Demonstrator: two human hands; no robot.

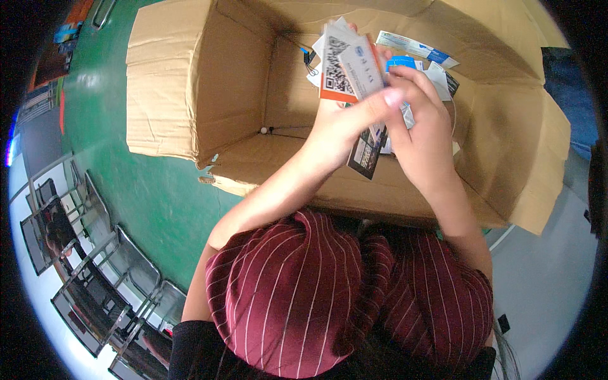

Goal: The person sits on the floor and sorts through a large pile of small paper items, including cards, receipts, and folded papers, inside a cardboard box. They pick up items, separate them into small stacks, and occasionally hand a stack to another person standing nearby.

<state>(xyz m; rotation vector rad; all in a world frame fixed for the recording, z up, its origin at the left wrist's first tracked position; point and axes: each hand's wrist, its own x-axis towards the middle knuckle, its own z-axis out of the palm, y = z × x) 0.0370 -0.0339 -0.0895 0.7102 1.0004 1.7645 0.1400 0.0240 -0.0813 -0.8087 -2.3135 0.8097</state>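
Above an open cardboard box [168, 95], both of my hands are on a fanned stack of printed cards [348, 66], white with an orange edge and a square black code. My left hand [342, 120] grips the stack from below and behind, its fingertips partly hidden by the cards. Over the stack's right side lies my right hand [421, 114], closed, with its thumb against the cards. Between my hands hangs a dark printed card [367, 155]; what supports it is hidden.
Inside the box are a long white-and-blue packet [418, 47], a blue item [400, 62], loose papers and a thin black cord [288, 133]. My knees in maroon striped cloth [285, 291] are against its near side. Metal-framed chairs [136, 259] stand at left on the green floor [152, 196].
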